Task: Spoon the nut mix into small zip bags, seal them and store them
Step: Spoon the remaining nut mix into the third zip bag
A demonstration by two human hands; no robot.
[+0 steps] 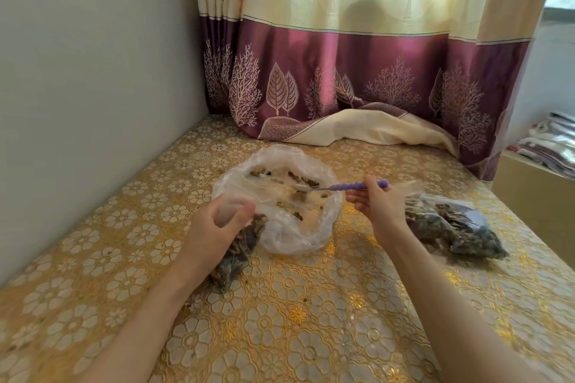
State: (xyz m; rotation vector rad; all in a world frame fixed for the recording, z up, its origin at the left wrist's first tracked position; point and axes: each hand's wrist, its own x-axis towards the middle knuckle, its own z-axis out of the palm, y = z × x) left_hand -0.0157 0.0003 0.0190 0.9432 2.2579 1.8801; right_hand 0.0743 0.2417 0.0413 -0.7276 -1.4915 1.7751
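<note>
Scooping is nearly finished, judging by your big clear bag (295,211): it lies slack in the middle of the surface (295,320), and only scattered scraps of nut mix (298,193) show through the plastic. The spoon (342,186), purple-handled, reaches into its open mouth from the right, its metal bowl low among those scraps; whether it carries a load I cannot tell.

Your right hand (378,204) pinches the handle near its far end, fingers (357,197) curled round it. Your left hand (217,227) grips the top of a small zip bag (239,252) at the big bag's near-left side, fingers bent around the mouth to keep it gaping. That bag looks well filled with dark mix and is not yet sealed.

Toward the right edge of the surface, just past your right wrist, lie filled small bags (457,227); they overlap, and I read two, though the blur leaves that uncertain. Whether their zips are closed I cannot tell.

Count: one source bag, one spoon, one small bag in hand, apparently two set aside. No storage container shows.

Left to do, as I judge it: gather the last scraps, press the zip on the bag you hold, then store all of them. A few crumbs (306,300) lie loose on the surface near you.
</note>
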